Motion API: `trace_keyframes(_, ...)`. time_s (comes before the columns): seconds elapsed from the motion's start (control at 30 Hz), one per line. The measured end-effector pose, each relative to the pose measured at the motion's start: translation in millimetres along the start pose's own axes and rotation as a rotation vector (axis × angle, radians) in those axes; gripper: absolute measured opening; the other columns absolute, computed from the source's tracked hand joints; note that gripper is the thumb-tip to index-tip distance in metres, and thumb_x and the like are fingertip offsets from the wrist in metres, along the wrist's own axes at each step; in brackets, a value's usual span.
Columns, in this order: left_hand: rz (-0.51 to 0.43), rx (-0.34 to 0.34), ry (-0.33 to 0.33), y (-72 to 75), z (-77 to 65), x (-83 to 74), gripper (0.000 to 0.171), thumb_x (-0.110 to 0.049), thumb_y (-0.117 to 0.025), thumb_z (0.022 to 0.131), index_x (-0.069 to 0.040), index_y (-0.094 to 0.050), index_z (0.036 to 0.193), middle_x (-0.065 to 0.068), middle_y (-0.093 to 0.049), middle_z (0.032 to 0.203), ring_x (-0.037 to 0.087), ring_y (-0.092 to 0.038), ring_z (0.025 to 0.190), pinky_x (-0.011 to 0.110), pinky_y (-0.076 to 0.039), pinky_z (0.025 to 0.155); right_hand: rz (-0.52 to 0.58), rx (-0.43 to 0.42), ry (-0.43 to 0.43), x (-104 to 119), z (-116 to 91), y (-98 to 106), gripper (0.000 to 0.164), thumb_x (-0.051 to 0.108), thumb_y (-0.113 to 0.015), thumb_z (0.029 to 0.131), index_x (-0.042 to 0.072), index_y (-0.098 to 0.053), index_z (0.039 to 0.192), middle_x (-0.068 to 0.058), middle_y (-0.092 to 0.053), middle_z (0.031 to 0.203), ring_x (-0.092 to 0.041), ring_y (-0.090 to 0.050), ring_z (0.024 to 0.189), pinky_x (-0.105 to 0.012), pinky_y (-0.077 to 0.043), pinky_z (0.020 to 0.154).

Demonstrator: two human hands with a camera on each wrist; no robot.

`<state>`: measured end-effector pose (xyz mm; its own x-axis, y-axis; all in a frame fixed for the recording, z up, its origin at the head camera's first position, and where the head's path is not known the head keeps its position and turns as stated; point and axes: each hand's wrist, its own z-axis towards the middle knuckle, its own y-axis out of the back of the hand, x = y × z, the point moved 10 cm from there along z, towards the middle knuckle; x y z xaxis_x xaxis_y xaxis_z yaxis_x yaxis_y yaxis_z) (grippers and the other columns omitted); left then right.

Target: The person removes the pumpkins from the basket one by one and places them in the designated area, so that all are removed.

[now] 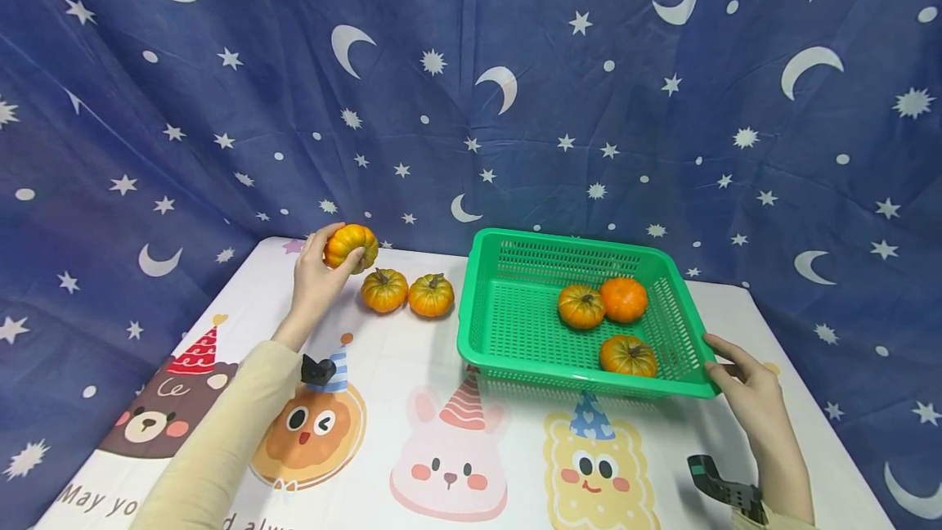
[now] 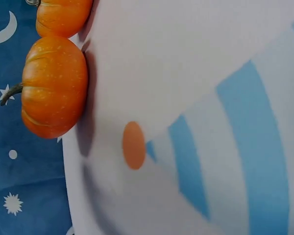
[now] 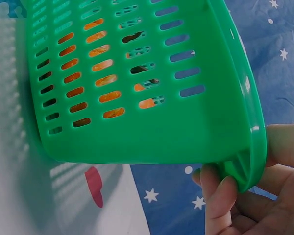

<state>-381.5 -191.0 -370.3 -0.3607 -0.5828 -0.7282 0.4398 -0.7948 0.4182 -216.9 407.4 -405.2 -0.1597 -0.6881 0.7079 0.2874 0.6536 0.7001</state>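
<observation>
In the head view my left hand [image 1: 312, 289] holds a small orange-yellow pumpkin [image 1: 352, 248] at the table's back left. Just right of it, two more small pumpkins, one [image 1: 384, 290] beside the other [image 1: 431, 295], sit on the cloth; the left wrist view shows two pumpkins, the nearer one [image 2: 54, 88] with its stem outward, but not the hand. My right hand [image 1: 758, 395] grips the right front corner of a green plastic basket [image 1: 471, 293]. Inside are two ribbed pumpkins [image 1: 581, 307] [image 1: 629, 357] and a smoother orange one [image 1: 624, 299]. Up close, fingers [image 3: 218, 200] pinch the basket rim [image 3: 252, 112].
A white tablecloth [image 1: 412, 350] with cartoon animals and party hats covers the table. Behind and on both sides hangs a blue curtain [image 1: 441, 105] with moons and stars. Dark wrist mounts [image 1: 724, 493] show near both wrists.
</observation>
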Motion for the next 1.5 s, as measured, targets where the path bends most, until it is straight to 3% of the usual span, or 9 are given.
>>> trace_keyframes(0.27,-0.096,-0.081,0.148,2.6,-8.9,29.7,0.048,-0.023,-0.072,0.086,-0.010,-0.056,0.129,0.015,-0.058,0.124,0.021,-0.053,0.102,0.014,-0.041,0.077,-0.001,0.001,-0.008,-1.9,-0.6,-0.8,0.046,0.021,-0.049,0.098,0.004,-0.047,0.141,0.005,-0.055,0.112,0.016,-0.044,0.081,-0.013,-0.039,0.065)
trace_keyframes(0.43,-0.161,-0.142,0.212,4.9,-15.0,46.7,0.048,-0.023,-0.071,0.086,-0.006,-0.056,0.129,0.016,-0.059,0.126,0.016,-0.050,0.095,0.017,-0.039,0.077,-0.004,-0.001,-0.009,-1.2,0.0,-0.8,0.046,0.021,-0.049,0.098,0.004,-0.047,0.141,0.004,-0.056,0.110,0.016,-0.044,0.081,-0.014,-0.039,0.065)
trace_keyframes(0.57,-0.193,-0.169,0.271,4.9,-21.0,59.8,0.047,-0.023,-0.070,0.087,-0.005,-0.056,0.128,0.016,-0.059,0.123,0.013,-0.046,0.094,0.019,-0.037,0.078,-0.010,0.001,-0.008,-0.8,0.5,-1.6,0.046,0.020,-0.049,0.098,0.004,-0.047,0.141,-0.006,-0.057,0.116,0.016,-0.044,0.081,-0.013,-0.039,0.065)
trace_keyframes(0.7,-0.193,-0.177,0.374,3.8,-26.0,75.0,0.047,-0.030,-0.067,0.089,-0.007,-0.056,0.129,0.014,-0.059,0.116,0.009,-0.045,0.091,0.015,-0.037,0.074,-0.013,0.005,-0.009,-1.1,0.0,-2.8,0.046,0.020,-0.048,0.099,0.004,-0.046,0.141,-0.017,-0.055,0.122,0.017,-0.043,0.081,-0.013,-0.039,0.065)
trace_keyframes(0.9,-0.185,-0.149,0.517,0.3,-32.5,95.5,0.053,-0.041,-0.062,0.091,-0.010,-0.053,0.133,0.011,-0.055,0.119,0.011,-0.043,0.096,0.014,-0.039,0.074,-0.012,0.005,-0.010,-0.2,-0.2,-2.5,0.046,0.020,-0.048,0.098,0.003,-0.046,0.142,-0.016,-0.055,0.122,0.017,-0.043,0.080,-0.014,-0.039,0.064)
trace_keyframes(1.07,-0.222,-0.096,0.638,-3.7,-40.6,109.1,0.061,-0.047,-0.058,0.092,-0.010,-0.046,0.140,0.014,-0.049,0.134,0.020,-0.043,0.115,0.028,-0.043,0.096,-0.006,-0.012,-0.001,1.1,0.2,0.1,0.046,0.020,-0.049,0.098,0.003,-0.047,0.141,0.009,-0.055,0.109,0.017,-0.043,0.080,-0.013,-0.039,0.064)
trace_keyframes(1.13,-0.243,-0.079,0.677,-4.2,-44.6,113.4,0.064,-0.048,-0.057,0.092,-0.010,-0.044,0.142,0.015,-0.046,0.139,0.023,-0.041,0.120,0.035,-0.040,0.104,-0.004,-0.014,0.001,1.5,0.5,-0.5,0.046,0.020,-0.049,0.098,0.003,-0.047,0.140,0.012,-0.053,0.109,0.018,-0.043,0.080,-0.013,-0.039,0.064)
trace_keyframes(1.3,-0.245,-0.066,0.712,-3.5,-51.1,119.6,0.063,-0.045,-0.057,0.092,-0.008,-0.044,0.141,0.015,-0.045,0.144,0.024,-0.041,0.125,0.039,-0.036,0.110,-0.004,0.004,-0.006,0.6,0.8,-4.6,0.046,0.020,-0.049,0.099,0.004,-0.046,0.141,-0.006,-0.056,0.117,0.018,-0.043,0.081,-0.012,-0.040,0.064)
trace_keyframes(1.5,-0.214,-0.012,0.710,-9.7,-52.0,118.7,0.063,-0.045,-0.057,0.093,-0.007,-0.043,0.142,0.017,-0.043,0.147,0.026,-0.041,0.129,0.041,-0.034,0.113,-0.005,0.004,-0.013,0.7,1.2,-3.0,0.046,0.020,-0.049,0.098,0.003,-0.046,0.141,-0.017,-0.057,0.117,0.018,-0.043,0.079,-0.012,-0.039,0.063)
